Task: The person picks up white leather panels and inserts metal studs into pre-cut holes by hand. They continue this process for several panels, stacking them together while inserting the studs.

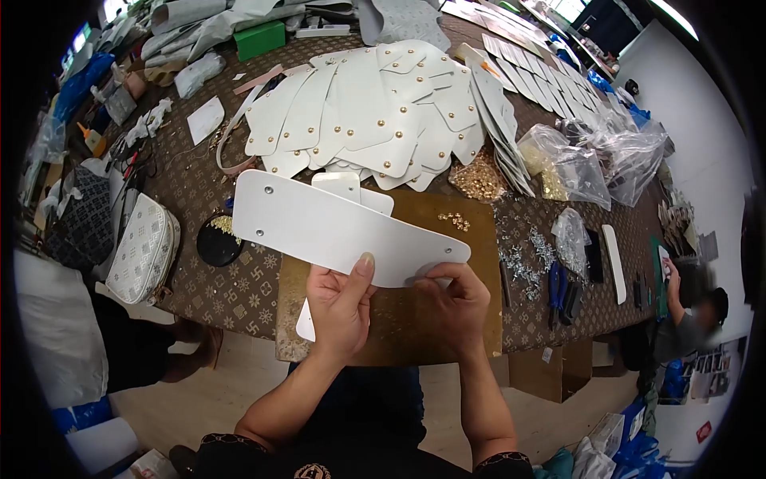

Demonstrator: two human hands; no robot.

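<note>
A long white leather-like panel (335,227) with rounded ends is held slanted above a brown board (383,323). My left hand (341,307) grips its lower edge, the thumb lying on the face that is turned up. Silver metal studs show near both ends of the panel. At its right end, my right hand (460,303) is closed at the lower edge, bent fingers overlapping the panel; some fingertips are blurred or hidden. More white pieces (338,185) lie beneath and behind the held panel. Several loose gold studs (453,221) rest on the board, to the right.
A large pile of white panels with gold studs (363,104) covers the table behind the board. Gold studs (479,182) lie heaped beside it. Blue-handled pliers (556,286), silver bits (533,267) and plastic bags (570,164) are on the right; a black dish (218,246) is left.
</note>
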